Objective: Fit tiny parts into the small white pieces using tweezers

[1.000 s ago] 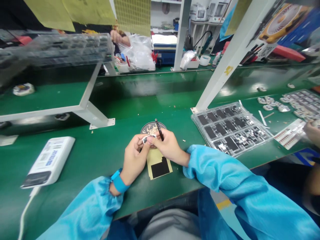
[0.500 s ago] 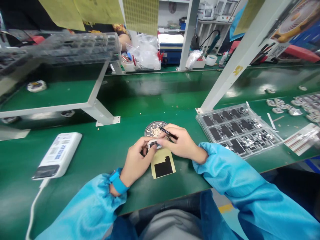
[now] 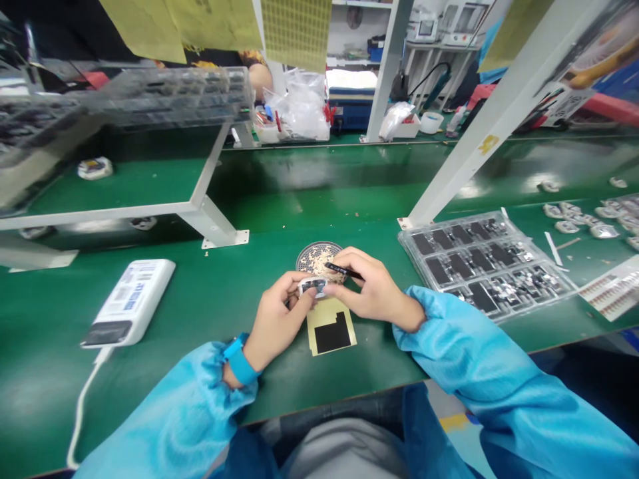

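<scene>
My left hand [image 3: 280,311] is closed around a small white-rimmed housing [image 3: 305,284] with dark electronic parts inside, its thumb on the near face. A slim black tool [image 3: 343,270] with pale lettering, pen-like in shape, lies in the grip of my right hand [image 3: 373,293]. The right thumb also touches the right end of the housing; the tool's tip points up and left, away from it. Under the hands is a yellow backing sheet [image 3: 310,327] with a black cut-out patch [image 3: 333,334]. Just behind them sits a round perforated dish [image 3: 304,256] holding small beige scraps.
On the right lies a clear compartment tray [image 3: 410,247] of black flat parts and small components. White housings [image 3: 569,211] and a label sheet [image 3: 612,286] are beyond it. A white power bank [image 3: 130,299] with cable lies left. Shelf leg [image 3: 217,226] and slanted post [image 3: 464,153] stand behind.
The whole view has shifted slightly, so things appear further right. The housing's face now shows more fully, and the black tool lies flatter in my right hand.
</scene>
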`<state>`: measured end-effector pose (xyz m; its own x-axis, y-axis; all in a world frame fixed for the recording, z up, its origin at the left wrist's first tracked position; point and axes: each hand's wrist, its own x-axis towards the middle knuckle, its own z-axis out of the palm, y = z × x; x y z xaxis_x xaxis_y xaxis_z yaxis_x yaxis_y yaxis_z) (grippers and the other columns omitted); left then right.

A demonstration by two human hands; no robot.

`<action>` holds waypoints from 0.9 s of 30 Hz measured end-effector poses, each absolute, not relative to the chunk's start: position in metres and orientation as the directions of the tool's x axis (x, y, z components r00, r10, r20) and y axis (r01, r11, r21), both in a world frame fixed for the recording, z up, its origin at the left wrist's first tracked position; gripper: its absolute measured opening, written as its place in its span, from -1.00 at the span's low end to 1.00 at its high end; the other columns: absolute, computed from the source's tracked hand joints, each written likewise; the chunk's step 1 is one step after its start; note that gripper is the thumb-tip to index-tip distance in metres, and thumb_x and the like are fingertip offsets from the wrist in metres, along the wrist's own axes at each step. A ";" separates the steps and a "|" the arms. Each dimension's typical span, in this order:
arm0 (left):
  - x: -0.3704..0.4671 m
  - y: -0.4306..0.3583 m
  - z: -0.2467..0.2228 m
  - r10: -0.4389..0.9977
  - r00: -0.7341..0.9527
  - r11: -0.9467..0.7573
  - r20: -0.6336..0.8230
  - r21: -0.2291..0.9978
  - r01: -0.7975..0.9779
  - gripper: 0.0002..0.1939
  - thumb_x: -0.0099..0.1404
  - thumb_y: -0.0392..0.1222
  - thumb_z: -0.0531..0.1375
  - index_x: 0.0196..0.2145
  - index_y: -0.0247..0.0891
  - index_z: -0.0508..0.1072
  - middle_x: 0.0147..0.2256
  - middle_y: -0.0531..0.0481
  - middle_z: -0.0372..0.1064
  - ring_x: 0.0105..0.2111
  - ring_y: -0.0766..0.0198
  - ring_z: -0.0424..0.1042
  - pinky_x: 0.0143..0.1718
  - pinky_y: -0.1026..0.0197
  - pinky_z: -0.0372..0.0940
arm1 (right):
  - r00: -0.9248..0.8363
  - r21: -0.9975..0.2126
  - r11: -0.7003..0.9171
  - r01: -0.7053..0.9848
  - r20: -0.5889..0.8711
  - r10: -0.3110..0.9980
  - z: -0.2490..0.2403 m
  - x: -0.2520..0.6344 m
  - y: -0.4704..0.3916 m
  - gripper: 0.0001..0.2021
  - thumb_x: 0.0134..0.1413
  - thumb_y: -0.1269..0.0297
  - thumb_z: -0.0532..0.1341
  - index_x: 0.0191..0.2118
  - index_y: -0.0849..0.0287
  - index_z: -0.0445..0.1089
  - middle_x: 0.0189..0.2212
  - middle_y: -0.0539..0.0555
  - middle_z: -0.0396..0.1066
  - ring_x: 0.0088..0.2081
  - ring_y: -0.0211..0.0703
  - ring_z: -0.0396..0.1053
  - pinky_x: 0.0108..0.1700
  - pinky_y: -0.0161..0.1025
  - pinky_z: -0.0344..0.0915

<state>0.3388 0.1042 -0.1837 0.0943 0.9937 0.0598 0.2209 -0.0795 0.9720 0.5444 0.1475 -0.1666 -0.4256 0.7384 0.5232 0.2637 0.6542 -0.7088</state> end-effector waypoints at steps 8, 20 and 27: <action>0.342 0.103 -0.183 0.994 0.113 -0.019 0.001 0.988 0.156 -0.78 0.34 -0.10 0.26 -0.10 -0.23 0.47 -0.36 0.01 0.50 -0.41 0.25 0.48 -0.33 0.21 0.39 | -0.502 -0.644 0.692 0.325 0.502 0.704 -0.168 0.546 0.149 -0.89 0.30 0.26 0.22 -0.11 0.12 0.43 -0.11 0.15 0.45 -0.07 -0.09 0.43 -0.06 -0.16 0.41; 0.342 0.099 -0.183 0.972 0.149 -0.232 0.183 0.860 0.455 -0.83 0.38 -0.18 0.20 -0.09 -0.16 0.50 -0.38 0.06 0.49 -0.43 0.29 0.41 -0.38 0.26 0.27 | -0.491 -0.697 0.676 0.241 0.513 0.704 -0.168 0.545 0.150 -0.86 0.23 0.22 0.30 -0.16 0.14 0.48 -0.19 0.13 0.46 -0.10 -0.08 0.44 -0.04 -0.13 0.43; 0.343 0.099 -0.182 0.974 0.141 -0.227 0.180 0.831 0.508 -0.80 0.35 -0.23 0.19 -0.08 -0.16 0.49 -0.39 0.09 0.49 -0.44 0.30 0.40 -0.36 0.27 0.27 | -0.568 -0.603 0.726 0.331 0.487 0.663 -0.173 0.547 0.147 -0.83 0.26 0.22 0.28 -0.08 0.10 0.50 -0.16 0.11 0.45 -0.13 -0.13 0.45 -0.11 -0.20 0.44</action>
<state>0.3426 0.0994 -0.1815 0.1407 0.9736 0.1795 0.5082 -0.2267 0.8309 0.5470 0.1470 -0.1729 -0.5684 0.6630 0.4872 0.3305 0.7263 -0.6027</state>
